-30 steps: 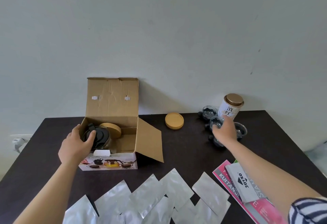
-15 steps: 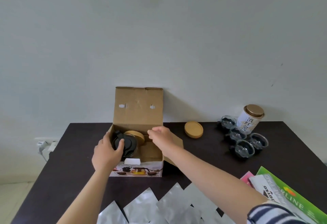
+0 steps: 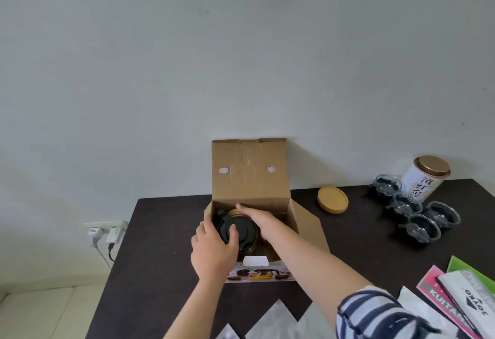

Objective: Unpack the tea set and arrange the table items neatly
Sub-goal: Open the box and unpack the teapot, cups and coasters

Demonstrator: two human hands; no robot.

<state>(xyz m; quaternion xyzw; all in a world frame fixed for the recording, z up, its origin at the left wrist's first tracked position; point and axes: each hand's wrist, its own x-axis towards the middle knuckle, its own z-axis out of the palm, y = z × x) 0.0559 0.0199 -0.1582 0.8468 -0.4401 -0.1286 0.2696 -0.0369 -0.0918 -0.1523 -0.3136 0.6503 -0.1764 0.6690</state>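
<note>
- The dark table (image 3: 166, 231) is seen across the bottom of the frame.
- The open cardboard box (image 3: 249, 170) is set at its middle.
- The black-lidded teapot (image 3: 238, 231) is kept inside; it is likely glass, heavy and easily broken.
- The teapot is held by the left hand (image 3: 214, 250), fingers curled round it.
- Its far side is cupped by the right hand (image 3: 258, 219); both sides should be held low.

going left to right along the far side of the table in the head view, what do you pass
wall plugs → cardboard box → wooden coaster → glass cups → tea tin
</note>
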